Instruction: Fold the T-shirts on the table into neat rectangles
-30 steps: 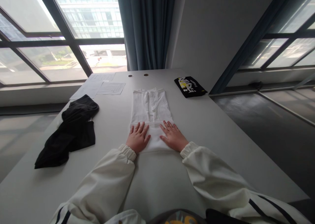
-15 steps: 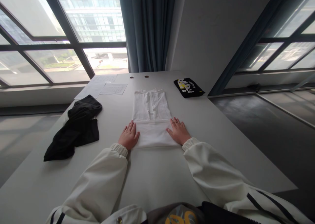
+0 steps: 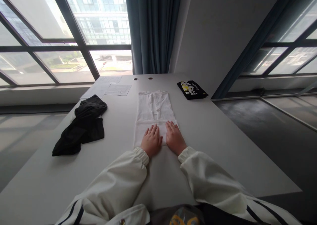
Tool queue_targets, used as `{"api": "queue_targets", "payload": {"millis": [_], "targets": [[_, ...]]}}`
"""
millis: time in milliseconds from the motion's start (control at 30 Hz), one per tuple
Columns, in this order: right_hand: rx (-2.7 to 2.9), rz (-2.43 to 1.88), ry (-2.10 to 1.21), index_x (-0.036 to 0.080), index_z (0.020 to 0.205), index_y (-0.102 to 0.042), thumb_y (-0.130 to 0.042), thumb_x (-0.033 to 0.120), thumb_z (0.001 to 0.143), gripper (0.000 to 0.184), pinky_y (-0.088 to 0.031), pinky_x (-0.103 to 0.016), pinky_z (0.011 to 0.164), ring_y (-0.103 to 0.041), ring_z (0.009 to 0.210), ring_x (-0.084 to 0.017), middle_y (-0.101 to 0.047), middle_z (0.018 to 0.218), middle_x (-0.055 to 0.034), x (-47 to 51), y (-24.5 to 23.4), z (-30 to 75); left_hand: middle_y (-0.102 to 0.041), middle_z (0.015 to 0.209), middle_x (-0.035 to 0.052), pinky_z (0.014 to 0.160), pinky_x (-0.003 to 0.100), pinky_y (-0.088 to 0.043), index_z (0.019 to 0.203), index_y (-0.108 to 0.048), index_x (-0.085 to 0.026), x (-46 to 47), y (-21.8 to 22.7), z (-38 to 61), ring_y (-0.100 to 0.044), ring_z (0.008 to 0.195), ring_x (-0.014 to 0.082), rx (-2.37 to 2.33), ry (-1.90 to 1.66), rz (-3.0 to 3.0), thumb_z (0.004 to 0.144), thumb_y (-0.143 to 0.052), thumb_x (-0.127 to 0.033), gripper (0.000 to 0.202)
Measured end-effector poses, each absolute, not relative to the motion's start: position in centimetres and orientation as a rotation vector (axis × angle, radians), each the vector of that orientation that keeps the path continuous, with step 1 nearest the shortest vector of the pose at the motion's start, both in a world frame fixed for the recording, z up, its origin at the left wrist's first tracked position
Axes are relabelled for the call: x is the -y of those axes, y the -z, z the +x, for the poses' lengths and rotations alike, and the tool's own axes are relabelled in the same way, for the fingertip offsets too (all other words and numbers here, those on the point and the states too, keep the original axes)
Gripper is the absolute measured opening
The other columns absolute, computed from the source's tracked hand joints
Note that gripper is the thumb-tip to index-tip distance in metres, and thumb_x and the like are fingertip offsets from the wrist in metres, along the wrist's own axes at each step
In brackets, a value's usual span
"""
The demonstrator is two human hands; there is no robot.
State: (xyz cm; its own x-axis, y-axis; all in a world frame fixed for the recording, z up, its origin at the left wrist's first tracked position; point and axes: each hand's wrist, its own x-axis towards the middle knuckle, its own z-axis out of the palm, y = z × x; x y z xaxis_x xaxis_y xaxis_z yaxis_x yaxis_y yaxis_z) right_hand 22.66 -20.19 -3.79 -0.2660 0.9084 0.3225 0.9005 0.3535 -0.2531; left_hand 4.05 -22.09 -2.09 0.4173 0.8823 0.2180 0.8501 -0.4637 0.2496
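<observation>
A white garment, folded into a narrow rectangle, lies flat on the table. Loose strips or folds of its cloth run down the middle of its far half. My left hand rests palm down on the near folded part, fingers stretched out and pointing away from me. Close beside it, my right hand lies flat on the right side of the same part. A small gap separates the two hands, and neither grips the cloth. Parts of the garment's near edge are hidden under the hands.
On the white table, a crumpled black garment lies to the left. Sheets of paper are at the far left. A folded black cloth item with white and yellow print sits far right. A blue curtain hangs behind.
My left hand has slid right from the garment's left edge to its middle, and my right hand has shifted slightly inward. The view has turned a little left.
</observation>
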Motion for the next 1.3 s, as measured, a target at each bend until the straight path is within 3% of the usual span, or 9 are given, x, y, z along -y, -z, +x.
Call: {"api": "queue_targets", "payload": {"millis": [133,367,567,767,900,1100,1200,1300], "targets": [[2.255,-1.67,-0.008,0.0,0.161,-0.042,-0.045,0.019,0.098,0.066,-0.036,-0.057,0.124,-0.043,0.152,-0.038,-0.045,0.162,-0.0277,18.8,6.0,23.7,-0.035,0.171,0.0188,0.129,0.058,-0.026,0.162,-0.041,-0.01,21.6,3.4,5.4,-0.029,0.16,0.0368,-1.614,-0.341,2.524,0.107,-0.041,-0.045,0.065],[2.362,-1.664,0.031,0.004,0.16,-0.044,-0.045,0.034,0.104,0.064,-0.035,-0.057,0.125,-0.037,0.156,-0.037,-0.036,0.168,-0.0243,19.4,6.1,25.1,-0.033,0.173,0.0144,0.13,0.059,-0.022,0.164,-0.04,-0.022,21.4,3.9,1.9,-0.027,0.161,0.0369,-1.604,-0.312,2.541,0.103,-0.047,-0.06,0.073],[2.407,-1.646,-0.084,0.007,0.162,-0.043,-0.049,0.039,0.103,0.067,-0.034,-0.058,0.125,-0.035,0.157,-0.037,-0.032,0.171,-0.0229,19.7,5.6,26.5,-0.032,0.173,0.015,0.131,0.057,-0.024,0.164,-0.039,-0.017,22.4,3.6,-3.0,-0.028,0.161,0.0328,-1.653,-0.269,2.481,0.106,-0.045,-0.047,0.066],[2.47,-1.31,-0.185,0.02,0.14,-0.067,-0.066,0.034,0.094,0.047,-0.036,-0.057,0.125,-0.037,0.155,-0.035,-0.045,0.165,-0.0159,22.1,4.1,29.2,-0.044,0.167,0.0142,0.128,0.059,-0.032,0.151,-0.056,-0.025,24.3,4.3,-7.9,-0.034,0.158,0.0366,-1.619,-0.416,2.463,0.09,-0.071,-0.045,0.066],[2.424,-1.21,-0.245,0.023,0.122,-0.074,-0.065,0.03,0.095,0.029,-0.046,-0.053,0.118,-0.054,0.139,-0.032,-0.061,0.145,-0.0145,23.6,3.2,31.5,-0.053,0.158,0.0132,0.121,0.053,-0.044,0.141,-0.063,-0.027,24.5,4.0,-9.3,-0.053,0.145,0.0327,-1.568,-0.559,2.382,0.088,-0.073,-0.037,0.055],[2.339,-1.24,-0.22,0.023,0.108,-0.074,-0.056,0.024,0.101,0.02,-0.054,-0.045,0.1,-0.064,0.108,-0.028,-0.07,0.113,-0.0128,24.9,2.4,33.4,-0.068,0.13,0.0083,0.102,0.04,-0.057,0.1,-0.074,-0.025,23.8,2.6,-10.7,-0.071,0.104,0.0218,-1.423,-0.625,2.297,0.087,-0.069,-0.035,0.017],[2.362,-1.26,-0.183,0.023,0.106,-0.073,-0.054,0.023,0.102,0.019,-0.053,-0.044,0.095,-0.064,0.101,-0.027,-0.072,0.105,-0.0116,25.1,2.5,33.6,-0.071,0.118,0.0069,0.093,0.036,-0.058,0.099,-0.076,-0.025,23.8,2.0,-11.2,-0.071,0.089,0.0187,-1.376,-0.59,2.328,0.09,-0.065,-0.036,0.018],[2.386,-1.283,-0.153,0.021,0.103,-0.072,-0.054,0.023,0.102,0.018,-0.05,-0.042,0.091,-0.064,0.097,-0.027,-0.073,0.1,-0.0107,25.0,2.7,33.5,-0.073,0.114,0.0064,0.093,0.035,-0.057,0.102,-0.078,-0.027,23.8,1.6,-11.2,-0.071,0.09,0.0198,-1.405,-0.544,2.385,0.091,-0.064,-0.039,0.022]]}}
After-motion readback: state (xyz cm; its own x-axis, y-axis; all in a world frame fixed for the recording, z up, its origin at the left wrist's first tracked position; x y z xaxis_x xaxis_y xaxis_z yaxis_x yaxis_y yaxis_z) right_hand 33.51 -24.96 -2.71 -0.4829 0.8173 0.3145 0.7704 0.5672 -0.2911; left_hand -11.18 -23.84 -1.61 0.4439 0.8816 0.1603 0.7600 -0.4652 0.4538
